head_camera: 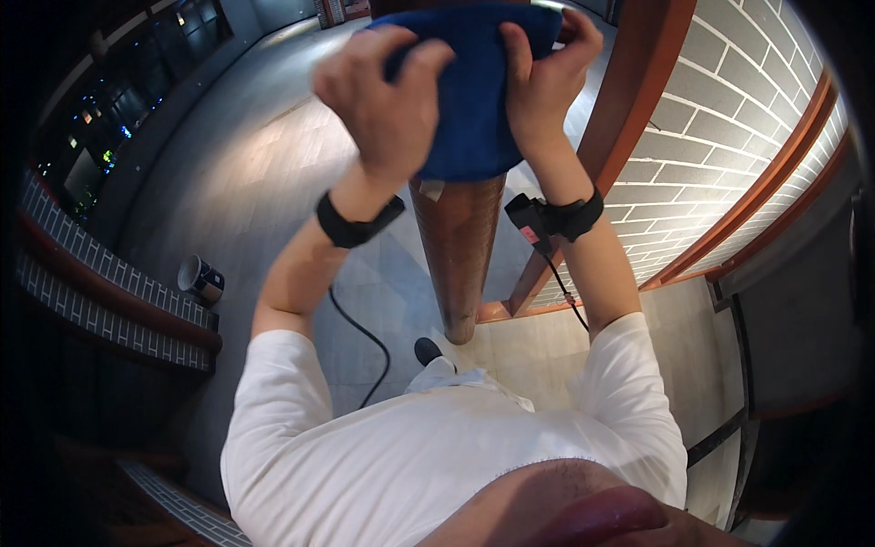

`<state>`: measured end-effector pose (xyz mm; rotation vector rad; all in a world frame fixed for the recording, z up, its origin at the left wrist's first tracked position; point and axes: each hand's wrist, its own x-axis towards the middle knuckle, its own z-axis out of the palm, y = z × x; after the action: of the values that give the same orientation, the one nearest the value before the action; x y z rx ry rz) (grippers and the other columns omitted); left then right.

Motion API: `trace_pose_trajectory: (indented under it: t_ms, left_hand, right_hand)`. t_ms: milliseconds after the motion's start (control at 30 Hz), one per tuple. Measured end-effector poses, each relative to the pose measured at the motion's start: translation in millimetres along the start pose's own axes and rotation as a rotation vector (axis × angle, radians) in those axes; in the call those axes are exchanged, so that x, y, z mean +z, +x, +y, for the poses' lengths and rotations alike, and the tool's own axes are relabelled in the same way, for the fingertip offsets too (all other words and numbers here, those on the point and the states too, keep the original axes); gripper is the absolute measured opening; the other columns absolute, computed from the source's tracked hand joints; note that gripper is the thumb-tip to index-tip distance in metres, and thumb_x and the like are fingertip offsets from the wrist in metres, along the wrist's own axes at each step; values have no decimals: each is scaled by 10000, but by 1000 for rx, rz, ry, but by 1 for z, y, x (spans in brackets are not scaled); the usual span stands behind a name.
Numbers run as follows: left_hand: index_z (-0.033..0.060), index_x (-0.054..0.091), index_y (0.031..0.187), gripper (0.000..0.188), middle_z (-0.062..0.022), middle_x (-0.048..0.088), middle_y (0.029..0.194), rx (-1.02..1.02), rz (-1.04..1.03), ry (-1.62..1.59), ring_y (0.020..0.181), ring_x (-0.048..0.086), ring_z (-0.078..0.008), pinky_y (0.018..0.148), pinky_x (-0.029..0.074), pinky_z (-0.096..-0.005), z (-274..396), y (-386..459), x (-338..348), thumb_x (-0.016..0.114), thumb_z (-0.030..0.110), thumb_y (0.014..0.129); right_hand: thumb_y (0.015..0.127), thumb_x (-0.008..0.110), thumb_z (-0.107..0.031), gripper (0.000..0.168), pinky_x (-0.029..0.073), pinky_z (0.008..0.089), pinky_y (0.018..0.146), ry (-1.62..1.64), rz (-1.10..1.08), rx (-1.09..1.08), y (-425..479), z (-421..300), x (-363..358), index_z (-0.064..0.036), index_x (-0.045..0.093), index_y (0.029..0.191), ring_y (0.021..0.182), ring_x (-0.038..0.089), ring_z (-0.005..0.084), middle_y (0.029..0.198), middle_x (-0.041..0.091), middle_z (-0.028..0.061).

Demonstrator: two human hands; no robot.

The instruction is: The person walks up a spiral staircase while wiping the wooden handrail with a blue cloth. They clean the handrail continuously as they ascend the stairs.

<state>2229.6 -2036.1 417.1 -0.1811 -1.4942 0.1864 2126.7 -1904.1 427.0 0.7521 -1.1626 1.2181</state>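
A dark blue cloth [474,116] hangs at the top of the view, in front of a round reddish-brown column [456,253]. My left hand [386,102], slightly blurred, holds the cloth by its upper left part. On the other side, my right hand [547,89] grips the upper right edge, its thumb lying on the near face and its fingers behind. Between the hands the cloth is spread out, and its rounded lower edge overlaps the column. Whether the cloth touches the column cannot be made out. Below that edge, a small pale patch [432,189] shows on the column.
Right of the column stand a reddish-brown post [632,102] and a grey brick-patterned wall [731,102]. A bucket [201,279] sits on the tiled floor [273,171] at left, near a low brick-patterned ledge [137,294]. Black cables [369,335] trail from both wrist straps.
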Motion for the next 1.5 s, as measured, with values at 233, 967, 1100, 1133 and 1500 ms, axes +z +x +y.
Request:
trace_pose_trajectory:
  t_ms: [233, 967, 1100, 1133, 1500]
  left_hand:
    - [233, 492, 1285, 581, -107, 360, 1409, -79, -136, -183, 1372, 204, -356, 1086, 121, -559, 17, -46, 18, 625, 485, 778]
    - [183, 298, 1427, 746, -181, 124, 1497, 28, -342, -255, 1360, 77, -478, 1059, 164, -597, 61, -349, -1, 549, 507, 805]
    - [179, 281, 1421, 775, -179, 103, 1491, 14, -416, -256, 1341, 106, -469, 1048, 200, -586, 80, -413, -13, 614, 468, 783]
    - [175, 296, 1409, 766, -180, 115, 1485, -2, -435, -266, 1333, 120, -471, 1043, 211, -584, 83, -415, -20, 628, 456, 779]
    - [121, 229, 1381, 886, -255, 191, 1385, -515, -541, -551, 1246, 264, -437, 1010, 296, -510, 78, -363, -45, 775, 276, 701]
  right_hand:
    - [748, 748, -334, 522, 341, 378, 800, -176, 21, -297, -14, 4, -7, -71, 475, 1106, 943, 425, 260, 1033, 443, 123]
    - [833, 520, -514, 698, 316, 532, 1011, -23, -420, -16, -292, 40, -85, -104, 341, 1369, 1262, 335, 477, 1450, 261, 207]
    - [851, 507, -502, 706, 315, 542, 1011, -39, -518, 12, -357, 47, -112, -113, 294, 1401, 1259, 336, 485, 1466, 230, 187]
    - [854, 540, -461, 652, 334, 540, 988, 0, -516, 47, -357, 40, -113, -112, 333, 1364, 1236, 360, 481, 1443, 256, 166]
    - [647, 831, -209, 609, 456, 353, 801, 30, -637, 912, -321, 3, -137, -29, 471, 1104, 912, 529, 243, 1012, 526, 103]
